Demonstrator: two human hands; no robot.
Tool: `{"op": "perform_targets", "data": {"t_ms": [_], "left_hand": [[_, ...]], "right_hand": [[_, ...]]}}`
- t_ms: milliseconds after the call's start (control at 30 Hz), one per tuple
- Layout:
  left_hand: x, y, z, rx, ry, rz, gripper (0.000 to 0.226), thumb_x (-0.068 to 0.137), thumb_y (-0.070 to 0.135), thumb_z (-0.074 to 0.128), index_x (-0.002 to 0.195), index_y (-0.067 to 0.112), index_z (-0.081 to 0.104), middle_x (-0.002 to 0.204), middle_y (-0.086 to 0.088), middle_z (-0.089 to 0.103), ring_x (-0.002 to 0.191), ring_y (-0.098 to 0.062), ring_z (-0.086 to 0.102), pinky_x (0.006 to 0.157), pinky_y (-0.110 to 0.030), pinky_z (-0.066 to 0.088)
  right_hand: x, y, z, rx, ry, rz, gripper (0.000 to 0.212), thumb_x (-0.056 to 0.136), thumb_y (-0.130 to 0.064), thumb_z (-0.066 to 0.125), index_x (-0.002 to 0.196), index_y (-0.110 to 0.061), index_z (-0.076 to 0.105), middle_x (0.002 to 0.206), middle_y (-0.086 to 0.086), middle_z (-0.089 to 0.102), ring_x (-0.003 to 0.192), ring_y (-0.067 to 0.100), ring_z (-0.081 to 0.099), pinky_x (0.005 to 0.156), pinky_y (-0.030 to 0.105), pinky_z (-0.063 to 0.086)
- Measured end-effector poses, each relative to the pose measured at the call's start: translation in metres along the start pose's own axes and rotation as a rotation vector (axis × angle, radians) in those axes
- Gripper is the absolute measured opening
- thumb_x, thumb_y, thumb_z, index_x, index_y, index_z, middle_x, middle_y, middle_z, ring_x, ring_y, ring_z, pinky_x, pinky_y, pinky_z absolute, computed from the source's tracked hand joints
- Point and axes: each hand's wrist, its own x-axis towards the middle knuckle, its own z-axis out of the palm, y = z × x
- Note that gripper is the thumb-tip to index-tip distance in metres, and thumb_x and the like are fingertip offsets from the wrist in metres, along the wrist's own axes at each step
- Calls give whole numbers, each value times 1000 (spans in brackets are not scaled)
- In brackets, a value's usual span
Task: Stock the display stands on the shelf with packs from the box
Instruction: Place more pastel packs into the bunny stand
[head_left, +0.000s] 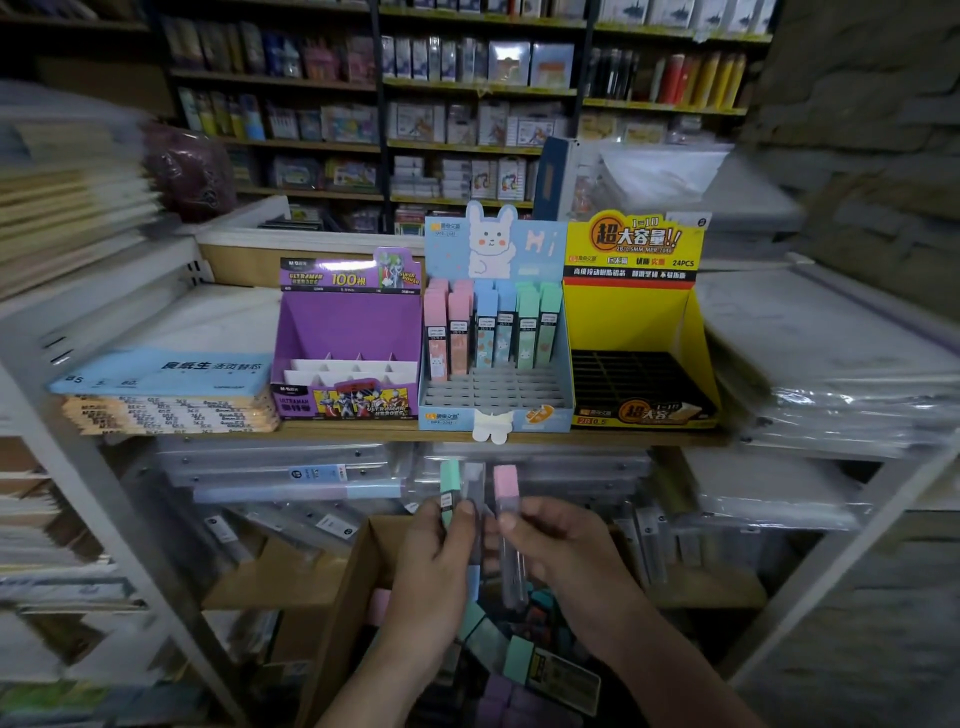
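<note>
- Far side: tall dark shelving (467, 148) runs right across, tier on tier, with yellow strips on the edges, crammed with blurred stationery.
- Up close, a white metal rack (115, 519), its uprights slanting outward.
- A wooden shelf (363, 432) cuts across the middle.
- Paper stacks (67, 208) on the left and plastic-wrapped stacks (831, 374) on the right, both smeared with blur.
- The light is dim and brightest at mid-frame.

The single camera rides on the person's head, facing forward and tipped down, close to the pale wooden shelf board (363, 433). The open brown cardboard box (340, 613) sits right beneath it. The tall dark rack of shelves (381, 130) stands well behind, and the wide lens bows the edges.
</note>
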Motion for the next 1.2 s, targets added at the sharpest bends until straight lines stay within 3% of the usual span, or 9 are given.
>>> {"op": "perform_targets", "data": {"t_ms": [133, 267, 400, 467, 667, 867, 933, 1033, 1200], "left_hand": [[4, 8, -6, 53, 5, 62, 18, 106, 24, 50, 104, 9, 59, 80, -3, 75, 67, -17, 71, 59, -29, 58], [6, 16, -8, 72, -42, 95, 17, 106, 21, 49, 105, 5, 53, 73, 2, 67, 59, -12, 58, 53, -27, 48], [9, 23, -9, 45, -47, 108, 12, 105, 15, 51, 108, 3, 55, 77, -6, 68, 61, -17, 59, 48, -26, 45], [11, 28, -9, 42, -49, 130, 11, 104, 16, 54, 107, 6, 59, 83, -12, 70, 61, -19, 61, 46, -26, 45], [19, 34, -14, 11, -16, 190, 15, 100, 22, 59, 102, 7, 62, 81, -19, 64, 63, -19, 61, 48, -29, 47], [31, 46, -19, 6, 7, 238, 21, 92, 33, 63, 101, 14, 66, 73, -7, 63, 64, -18, 63, 50, -28, 51], [37, 48, -19, -4, 30, 255, 14, 96, 25, 63, 103, 14, 67, 75, -6, 63, 63, -19, 62, 50, -28, 51], [46, 52, -19, -37, 55, 253, 10, 97, 17, 63, 106, 15, 69, 77, -1, 64, 64, -17, 62, 50, -28, 52], [57, 58, -22, -53, 73, 264, 12, 99, 16, 62, 107, 6, 64, 70, -2, 63, 60, -16, 60, 48, -27, 51]], "right_hand": [[3, -6, -5, 180, -23, 39, 22, 93, -17, 67, 108, -1, 71, 105, 21, 72, 98, 36, 70, 91, 51, 57], [5, -14, -8, 220, 1, 48, 19, 99, -14, 58, 102, -8, 76, 85, 10, 63, 76, 19, 62, 65, 27, 53], [7, -23, -9, 232, -97, -7, 28, 89, -33, 71, 108, -14, 77, 82, 0, 62, 73, 10, 60, 63, 21, 50], [8, -27, -10, 205, -127, -51, 36, 83, -39, 76, 111, -17, 77, 82, 0, 59, 73, 8, 56, 65, 21, 48], [18, -44, -15, 132, -70, -135, 39, 94, -42, 54, 104, -11, 76, 90, 9, 72, 81, 21, 66, 72, 31, 52], [28, -82, -18, -217, -7, -272, 38, 92, -55, 48, 111, -37, 75, 116, -20, 71, 111, 1, 64, 84, 26, 50], [33, -97, -16, -207, 11, -328, 32, 95, -46, 52, 107, -29, 77, 103, -6, 76, 99, 5, 68, 78, 19, 52], [44, -113, -13, -246, 32, -441, 21, 101, -25, 58, 87, -17, 72, 63, 7, 65, 59, 15, 59, 55, 20, 50], [73, -127, -8, -375, 158, -546, 11, 91, -17, 73, 95, -7, 71, 84, 12, 74, 78, 21, 72, 72, 40, 60]]}}
